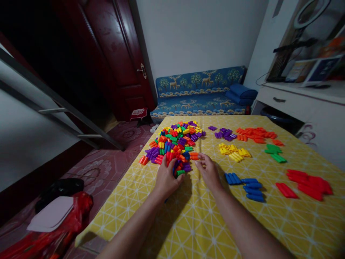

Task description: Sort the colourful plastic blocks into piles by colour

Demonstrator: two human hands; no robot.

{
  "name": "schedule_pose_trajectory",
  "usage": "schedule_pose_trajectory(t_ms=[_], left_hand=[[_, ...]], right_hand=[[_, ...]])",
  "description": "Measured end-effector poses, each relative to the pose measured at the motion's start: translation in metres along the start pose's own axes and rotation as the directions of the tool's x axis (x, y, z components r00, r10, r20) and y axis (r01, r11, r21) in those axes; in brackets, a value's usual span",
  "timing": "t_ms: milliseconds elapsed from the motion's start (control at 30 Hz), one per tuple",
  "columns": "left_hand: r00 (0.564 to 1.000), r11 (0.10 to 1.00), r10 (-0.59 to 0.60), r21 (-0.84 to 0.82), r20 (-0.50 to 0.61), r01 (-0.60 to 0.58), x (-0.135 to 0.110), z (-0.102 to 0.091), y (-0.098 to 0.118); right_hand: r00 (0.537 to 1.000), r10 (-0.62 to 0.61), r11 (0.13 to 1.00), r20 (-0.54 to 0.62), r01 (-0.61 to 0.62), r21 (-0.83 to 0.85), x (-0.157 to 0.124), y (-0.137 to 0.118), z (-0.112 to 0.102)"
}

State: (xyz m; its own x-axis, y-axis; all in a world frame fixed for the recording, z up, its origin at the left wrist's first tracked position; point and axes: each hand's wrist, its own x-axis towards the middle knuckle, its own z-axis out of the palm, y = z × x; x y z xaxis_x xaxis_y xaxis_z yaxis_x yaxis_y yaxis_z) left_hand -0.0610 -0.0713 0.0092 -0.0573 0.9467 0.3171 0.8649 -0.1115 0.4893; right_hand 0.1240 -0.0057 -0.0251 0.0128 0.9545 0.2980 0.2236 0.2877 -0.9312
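A pile of mixed-colour plastic pieces (172, 138), each like small tubes joined side by side, lies on the left of the table. My left hand (167, 178) rests at the pile's near edge, fingers apart and curved over some pieces. Close to its thumb is a green piece (180, 173). My right hand (208, 172) is just right of the pile, its thumb and fingertips closed on the end of an orange piece (194, 156). Whether that piece is lifted off the cloth I cannot tell.
Single-colour groups lie rightward on the yellow tablecloth (194, 223): purple (225, 134), orange (256, 133), yellow (234, 151), green (275, 153), blue (252, 189) and red (309, 183). Behind stands a blue sofa (194, 104); a white cabinet (302, 104) is at right.
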Motion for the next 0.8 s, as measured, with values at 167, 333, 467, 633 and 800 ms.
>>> schedule_pose_trajectory(t_ms=[167,333,467,633,800], left_hand=[[1.000,0.986,0.023,0.164,0.006,-0.023,0.031,0.010,0.018],[0.999,0.975,-0.005,0.221,-0.040,0.014,0.040,0.017,0.024],[0.997,0.980,0.060,0.192,-0.041,-0.051,0.035,0.014,0.019],[0.991,0.983,0.135,0.126,0.019,-0.136,0.034,0.012,0.016],[0.988,0.985,0.157,0.072,0.011,-0.157,0.035,0.015,0.014]], right_hand=[[0.998,-0.038,0.999,0.053,0.037,0.020,-0.002,-0.001,0.000],[0.984,-0.146,0.983,-0.103,0.132,-0.126,0.000,0.000,0.003],[0.969,-0.225,0.928,-0.100,0.182,-0.325,0.000,0.002,0.009],[0.974,-0.222,0.860,0.038,0.214,-0.463,0.001,-0.002,0.011],[0.980,-0.184,0.857,0.080,0.200,-0.474,0.001,-0.010,0.007]])
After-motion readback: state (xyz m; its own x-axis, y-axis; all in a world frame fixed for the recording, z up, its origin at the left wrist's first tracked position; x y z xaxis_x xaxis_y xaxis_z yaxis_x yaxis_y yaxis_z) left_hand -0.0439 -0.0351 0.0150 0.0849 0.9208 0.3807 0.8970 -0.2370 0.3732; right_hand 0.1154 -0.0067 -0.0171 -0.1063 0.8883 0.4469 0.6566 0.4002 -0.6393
